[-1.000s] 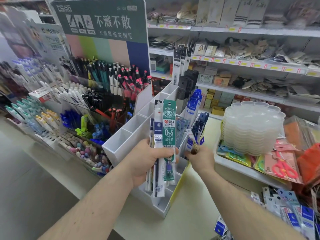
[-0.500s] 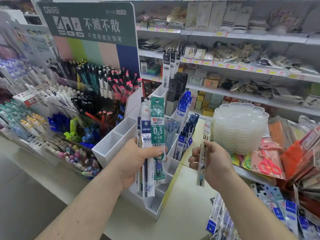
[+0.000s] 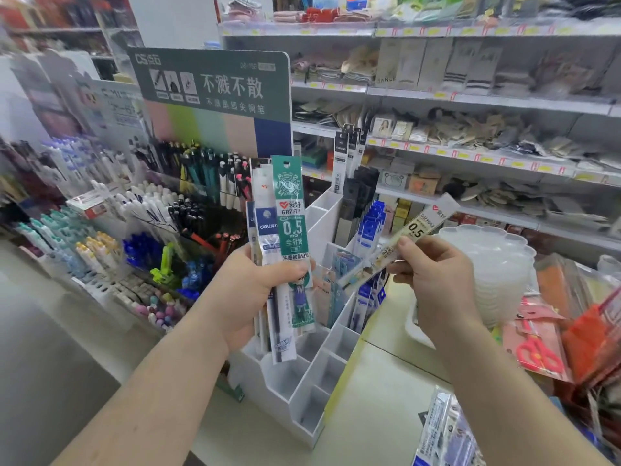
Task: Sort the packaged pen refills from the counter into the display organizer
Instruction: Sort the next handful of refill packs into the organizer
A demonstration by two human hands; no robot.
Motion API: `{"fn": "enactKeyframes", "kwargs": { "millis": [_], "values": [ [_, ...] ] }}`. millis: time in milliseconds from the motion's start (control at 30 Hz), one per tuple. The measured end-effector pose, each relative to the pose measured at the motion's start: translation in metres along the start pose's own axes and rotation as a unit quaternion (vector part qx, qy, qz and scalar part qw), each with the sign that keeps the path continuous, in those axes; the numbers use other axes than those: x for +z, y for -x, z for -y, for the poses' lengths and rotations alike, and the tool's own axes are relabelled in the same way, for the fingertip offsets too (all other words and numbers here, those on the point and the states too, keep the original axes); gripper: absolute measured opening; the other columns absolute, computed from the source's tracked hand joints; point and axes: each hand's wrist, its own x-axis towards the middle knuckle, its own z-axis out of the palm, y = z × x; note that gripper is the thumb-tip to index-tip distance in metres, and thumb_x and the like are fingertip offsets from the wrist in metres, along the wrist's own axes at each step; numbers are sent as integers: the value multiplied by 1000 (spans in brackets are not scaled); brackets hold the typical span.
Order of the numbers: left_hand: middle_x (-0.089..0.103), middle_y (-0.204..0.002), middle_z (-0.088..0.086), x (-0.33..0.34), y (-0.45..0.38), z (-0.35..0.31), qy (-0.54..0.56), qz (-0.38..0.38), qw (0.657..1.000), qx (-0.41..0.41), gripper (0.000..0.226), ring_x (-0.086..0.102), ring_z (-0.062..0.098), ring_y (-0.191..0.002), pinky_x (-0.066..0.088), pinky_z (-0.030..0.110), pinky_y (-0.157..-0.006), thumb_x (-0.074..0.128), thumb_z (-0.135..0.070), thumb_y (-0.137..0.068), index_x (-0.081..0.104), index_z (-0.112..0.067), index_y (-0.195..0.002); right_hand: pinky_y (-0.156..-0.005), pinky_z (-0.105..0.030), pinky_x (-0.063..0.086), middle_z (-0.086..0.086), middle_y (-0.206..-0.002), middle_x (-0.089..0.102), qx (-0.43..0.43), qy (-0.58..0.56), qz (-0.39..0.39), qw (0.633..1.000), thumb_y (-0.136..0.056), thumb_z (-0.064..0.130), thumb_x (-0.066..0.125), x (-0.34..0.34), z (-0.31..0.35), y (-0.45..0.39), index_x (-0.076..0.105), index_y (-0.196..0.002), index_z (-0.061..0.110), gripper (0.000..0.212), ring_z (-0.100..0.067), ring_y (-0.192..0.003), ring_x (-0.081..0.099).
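Holding a bunch of pen refill packs (image 3: 280, 250) upright, our left hand (image 3: 250, 297) has its fingers and thumb curled tight around the middle of them, in front of the white display organizer (image 3: 312, 395) that stands at the left edge of the bench (image 3: 376, 412). That bunch looks the same as it did a moment ago.

What has changed is on the right. Half a second ago our right hand (image 3: 437, 284) held a single refill pack (image 3: 403, 237) hanging straight down by the bench. Now we have lifted it and tipped it, so it slants up to the right, with the label facing us. The thumb and fingers pinch it near its middle. We think this means we are reading it to choose the right slot, so this pack is not sorted yet. More packs (image 3: 443, 428) lie at the right front edge of the bench, so we guess there is a lot left to do.

Now the words. The big green sign (image 3: 215, 82) behind the pens says "不溅不散". In the left bunch, the blue pack says "deli", and the green pack (image 3: 291, 213) says "爱好", "0.5 mm" and "全针管". The slanted pack says "爱好" and "0.5" too; its code starts with GR, but the rest is too blurry to be sure.
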Motion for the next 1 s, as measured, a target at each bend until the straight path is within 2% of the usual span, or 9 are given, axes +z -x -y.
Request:
{"fn": "enactKeyframes", "kwargs": {
  "millis": [267, 467, 600, 700, 867, 933, 1000],
  "values": [
    [76, -95, 11, -7, 0, -8, 17, -37, 999, 4, 20, 73, 24, -81, 60, 37, -69, 67, 1, -85, 70, -13, -98, -51, -22, 53, -11, -71, 67, -46, 28, -13, 998, -94, 7, 65, 4, 15, -6, 68, -79, 4, 15, -15, -54, 61],
    [76, -96, 10, -4, -4, -7, 9, -31, 999, -2, 23, 72, 25, -84, 56, 41, -76, 69, 0, -84, 69, -11, -104, -51, -22, 54, 2, -62, 69, -44, 24, -41, 998, -94, 7, 64, -3, 20, -11, 69, -77, 11, 18, -13, -52, 63],
    [76, -98, 10, -1, -5, -7, 8, -25, 1000, -10, 26, 73, 24, -84, 56, 41, -76, 69, -1, -83, 68, -12, -107, -56, -27, 56, 1, -64, 71, -35, 35, -36, 998, -95, 8, 63, -7, 20, -9, 69, -78, 11, 18, -16, -55, 65],
    [76, -97, 10, -7, -5, -10, 12, -31, 999, -2, 23, 72, 24, -83, 58, 41, -76, 67, -1, -85, 68, -11, -105, -56, -27, 57, -3, -67, 71, -43, 40, -16, 998, -95, 7, 63, -1, 22, -6, 69, -79, 8, 17, -18, -57, 65],
    [75, -92, 12, -19, 0, -13, 27, -40, 999, 5, 24, 72, 22, -76, 61, 37, -63, 64, 3, -86, 66, -4, -109, -54, -27, 57, -6, -72, 75, -49, 82, 61, 994, -93, 5, 65, 27, 20, -2, 71, -80, 9, 14, -18, -60, 70],
    [75, -96, 13, -22, 0, -12, 18, -46, 999, 5, 26, 72, 23, -79, 60, 37, -65, 64, 2, -87, 66, -4, -112, -56, -24, 54, -2, -73, 75, -60, 127, 103, 985, -91, 6, 68, 43, 13, -3, 73, -77, 15, 17, -15, -63, 71],
    [75, -100, 13, -23, -1, -11, 17, -50, 999, 5, 28, 72, 26, -85, 59, 40, -71, 65, 1, -86, 66, -6, -114, -65, -30, 56, 7, -70, 73, -76, 207, 122, 968, -89, 15, 73, 57, 2, -10, 74, -74, 25, 18, -14, -69, 70]
  ]
}}
